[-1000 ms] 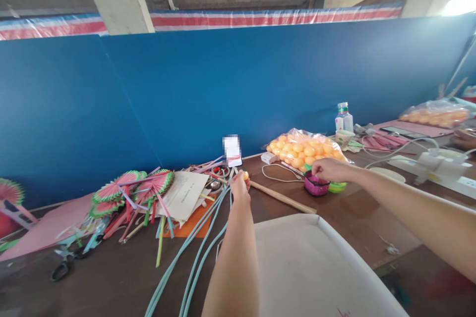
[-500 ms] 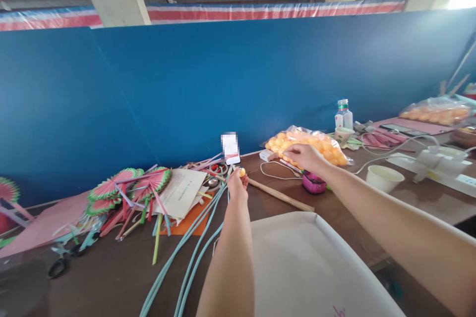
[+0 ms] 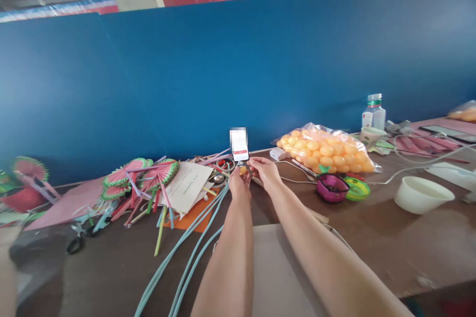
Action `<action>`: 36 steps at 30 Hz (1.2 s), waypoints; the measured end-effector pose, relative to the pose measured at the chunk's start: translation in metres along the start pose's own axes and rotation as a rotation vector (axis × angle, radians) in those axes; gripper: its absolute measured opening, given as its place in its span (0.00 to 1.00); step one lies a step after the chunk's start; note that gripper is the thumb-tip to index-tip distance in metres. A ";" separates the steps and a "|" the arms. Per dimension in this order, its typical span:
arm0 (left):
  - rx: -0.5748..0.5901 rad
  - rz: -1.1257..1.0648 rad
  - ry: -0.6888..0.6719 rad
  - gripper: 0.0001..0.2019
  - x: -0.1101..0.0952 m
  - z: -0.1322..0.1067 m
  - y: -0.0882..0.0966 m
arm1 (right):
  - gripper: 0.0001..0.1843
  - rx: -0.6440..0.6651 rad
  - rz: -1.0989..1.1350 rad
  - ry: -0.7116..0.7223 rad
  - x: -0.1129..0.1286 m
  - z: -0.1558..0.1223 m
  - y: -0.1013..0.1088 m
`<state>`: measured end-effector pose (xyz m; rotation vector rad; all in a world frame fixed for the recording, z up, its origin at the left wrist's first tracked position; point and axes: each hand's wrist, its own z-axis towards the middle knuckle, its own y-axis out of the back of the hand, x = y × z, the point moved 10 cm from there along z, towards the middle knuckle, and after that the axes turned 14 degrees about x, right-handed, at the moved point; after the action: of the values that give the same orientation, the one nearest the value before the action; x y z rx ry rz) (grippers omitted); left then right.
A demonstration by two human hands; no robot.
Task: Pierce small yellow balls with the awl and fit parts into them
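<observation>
My left hand point(image 3: 239, 184) is stretched out over the brown table point(image 3: 372, 242) and pinches a small orange ball point(image 3: 243, 170) between its fingertips. My right hand point(image 3: 263, 170) has come up beside it, with curled fingers touching the ball or something tiny at it; what they hold is too small to make out. Both hands hover near a white card point(image 3: 238, 143) that stands against the blue wall. A clear bag of orange balls point(image 3: 324, 150) lies to the right. A magenta tub point(image 3: 331, 188) and a green-yellow ring point(image 3: 356, 189) sit in front of the bag.
Light blue tubes point(image 3: 186, 257) run across the table below my left arm. Paper fans and coloured straws point(image 3: 137, 183) are piled at the left, with scissors point(image 3: 80, 237). A white tray point(image 3: 275, 277) lies under my arms. At the right stand a white bowl point(image 3: 422, 194) and a bottle point(image 3: 374, 114).
My right hand left the magenta tub, passed the bag of balls and came left to meet my left hand at the ball. The view shifted slightly left and down.
</observation>
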<state>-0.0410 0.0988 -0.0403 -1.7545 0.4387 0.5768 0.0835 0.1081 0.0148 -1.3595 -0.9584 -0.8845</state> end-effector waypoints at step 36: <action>0.123 0.169 -0.121 0.08 -0.013 -0.011 -0.015 | 0.06 0.355 0.314 -0.231 -0.042 0.004 -0.017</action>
<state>-0.0418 0.0921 -0.0189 -1.5661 0.5296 0.7555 0.0515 0.1102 -0.0180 -1.2725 -0.9883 -0.3060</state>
